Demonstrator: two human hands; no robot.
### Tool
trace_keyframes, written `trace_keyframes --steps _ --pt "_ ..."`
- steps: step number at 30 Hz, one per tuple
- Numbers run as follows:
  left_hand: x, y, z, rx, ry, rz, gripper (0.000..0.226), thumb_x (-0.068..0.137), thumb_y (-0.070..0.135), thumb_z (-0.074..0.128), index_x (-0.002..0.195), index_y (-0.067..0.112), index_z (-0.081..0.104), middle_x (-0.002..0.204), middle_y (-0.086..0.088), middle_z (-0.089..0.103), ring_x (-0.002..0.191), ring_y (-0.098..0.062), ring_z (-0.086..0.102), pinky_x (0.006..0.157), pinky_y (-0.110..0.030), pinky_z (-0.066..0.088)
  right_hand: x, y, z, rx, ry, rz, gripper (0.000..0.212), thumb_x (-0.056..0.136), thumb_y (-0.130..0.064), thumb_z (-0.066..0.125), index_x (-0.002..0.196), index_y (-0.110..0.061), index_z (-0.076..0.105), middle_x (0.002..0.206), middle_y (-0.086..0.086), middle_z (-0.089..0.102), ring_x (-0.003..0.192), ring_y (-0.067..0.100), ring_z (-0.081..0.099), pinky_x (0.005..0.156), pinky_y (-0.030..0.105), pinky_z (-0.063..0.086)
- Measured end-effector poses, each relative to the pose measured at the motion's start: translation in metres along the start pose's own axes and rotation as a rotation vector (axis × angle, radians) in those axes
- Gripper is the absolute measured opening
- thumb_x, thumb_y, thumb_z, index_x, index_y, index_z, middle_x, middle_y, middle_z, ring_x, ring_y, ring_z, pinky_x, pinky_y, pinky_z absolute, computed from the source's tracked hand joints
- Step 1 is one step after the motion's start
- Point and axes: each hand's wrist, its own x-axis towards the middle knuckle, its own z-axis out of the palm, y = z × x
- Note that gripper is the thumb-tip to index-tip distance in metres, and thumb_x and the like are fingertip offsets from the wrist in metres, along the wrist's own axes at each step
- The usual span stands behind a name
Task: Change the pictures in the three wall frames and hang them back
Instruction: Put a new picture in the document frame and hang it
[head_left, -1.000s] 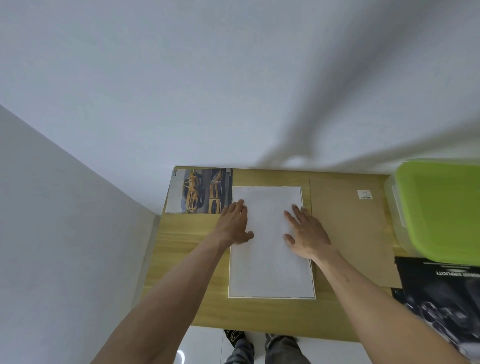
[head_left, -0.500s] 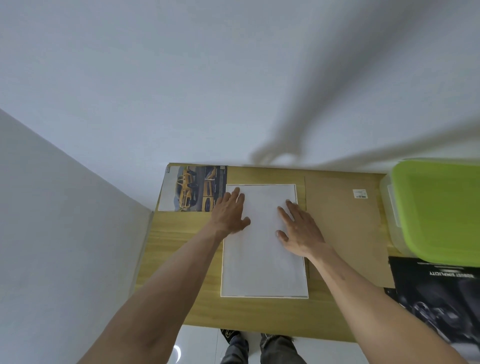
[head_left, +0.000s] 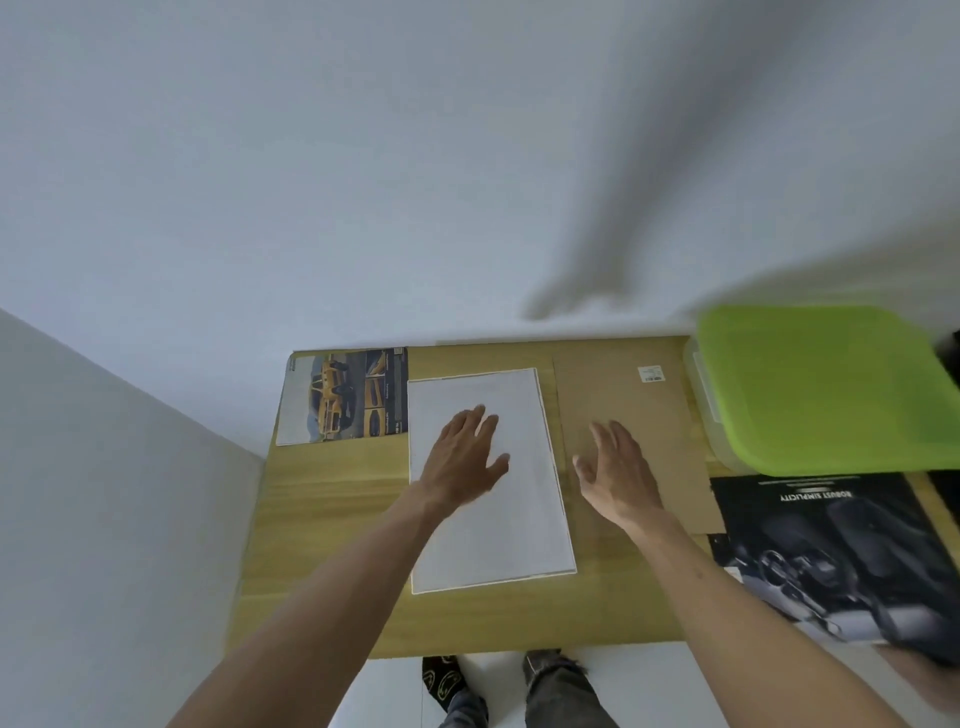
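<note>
While your left hand (head_left: 465, 457) lies flat, fingers spread, on the white sheet (head_left: 488, 480), your right hand (head_left: 615, 473) hovers open, gripping nothing, over the brown backing board (head_left: 631, 410) just right of that sheet. Both sheet and board lie flat on the wooden table (head_left: 332, 519). A yellow-car print (head_left: 345, 395) lies at the far left corner, a dark car print (head_left: 841, 545) at the right edge, below a green-lidded box (head_left: 826, 389).

Left hand (head_left: 464, 457) flat, right hand (head_left: 618, 470) spread — seemingly raised.
</note>
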Motion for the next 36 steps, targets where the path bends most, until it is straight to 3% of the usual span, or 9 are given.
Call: trace_keyframes --steps 3,5,9,13,20,24,28,33,36 --pt "0.012 0.056 0.009 -0.16 -0.016 0.018 0.059 0.097 0.039 0.05 0.147 0.012 0.035 0.153 -0.008 0.035 0.14 -0.024 0.031 0.109 -0.038 0.037 -0.005 0.034 -0.018 0.028 0.033 0.128 0.06 0.101 -0.037 0.044 0.154 -0.018 0.023 0.16 0.011 0.019 0.143 0.03 0.029 0.112 0.041 0.033" --pt "0.022 0.093 0.019 -0.284 -0.054 -0.045 0.058 0.095 0.034 0.053 0.146 0.011 0.037 0.15 -0.008 0.038 0.138 -0.025 0.034 0.109 -0.038 0.038 -0.004 0.059 -0.028 0.014 0.036 0.184 0.059 0.1 -0.035 0.045 0.152 -0.017 0.024 0.157 0.014 0.023 0.139 0.032 0.033 0.11 0.042 0.036" --pt "0.038 0.147 0.04 -0.507 -0.131 -0.332 0.061 0.092 0.028 0.055 0.145 0.005 0.036 0.149 -0.013 0.037 0.136 -0.03 0.038 0.109 -0.039 0.038 0.001 0.094 -0.039 -0.039 -0.01 0.222 0.059 0.099 -0.035 0.047 0.151 -0.014 0.027 0.149 0.016 0.035 0.133 0.033 0.041 0.104 0.042 0.042" --pt "0.049 0.173 0.052 -0.565 -0.141 -0.59 0.051 0.089 0.022 0.054 0.132 -0.001 0.038 0.139 -0.018 0.037 0.13 -0.034 0.033 0.107 -0.042 0.036 0.005 0.109 -0.04 -0.062 -0.06 0.232 0.05 0.097 -0.03 0.052 0.14 -0.011 0.037 0.134 0.017 0.046 0.124 0.033 0.047 0.095 0.041 0.047" --pt "0.064 0.179 0.047 -0.772 0.002 -0.875 0.041 0.082 0.013 0.058 0.12 0.003 0.045 0.13 -0.011 0.037 0.12 -0.031 0.037 0.097 -0.046 0.044 0.007 0.111 -0.031 0.101 -0.074 0.262 0.057 0.09 -0.031 0.057 0.139 -0.011 0.035 0.14 0.025 0.034 0.128 0.04 0.036 0.104 0.045 0.042" --pt "0.065 0.169 0.035 -0.733 0.061 -0.832 0.043 0.082 0.007 0.051 0.124 0.003 0.053 0.127 -0.01 0.041 0.114 -0.032 0.047 0.091 -0.043 0.051 0.008 0.115 -0.031 0.259 -0.015 0.305 0.069 0.086 -0.038 0.062 0.143 -0.01 0.035 0.14 0.029 0.039 0.128 0.043 0.036 0.108 0.048 0.035" --pt "0.06 0.142 0.023 -0.77 0.145 -0.761 0.053 0.07 0.014 0.048 0.121 0.01 0.062 0.119 -0.008 0.057 0.103 -0.029 0.06 0.089 -0.044 0.055 0.004 0.105 -0.033 0.452 0.068 0.343 0.074 0.082 -0.035 0.068 0.145 -0.012 0.036 0.139 0.025 0.041 0.129 0.041 0.039 0.107 0.05 0.038" --pt "0.026 0.096 -0.006 -0.815 0.223 -0.71 0.041 0.082 0.002 0.056 0.12 0.013 0.065 0.107 -0.007 0.069 0.095 -0.027 0.067 0.085 -0.043 0.059 -0.003 0.072 -0.032 0.562 0.057 0.239 0.071 0.081 -0.034 0.072 0.144 -0.02 0.043 0.136 0.015 0.037 0.122 0.036 0.049 0.094 0.036 0.046" --pt "-0.002 0.059 -0.013 -0.8 0.241 -0.69 0.051 0.073 -0.006 0.062 0.119 0.014 0.065 0.098 -0.008 0.069 0.09 -0.027 0.067 0.075 -0.036 0.058 -0.012 0.046 -0.024 0.624 0.019 0.135 0.073 0.08 -0.033 0.078 0.143 -0.02 0.045 0.135 0.009 0.034 0.12 0.03 0.051 0.101 0.036 0.048"
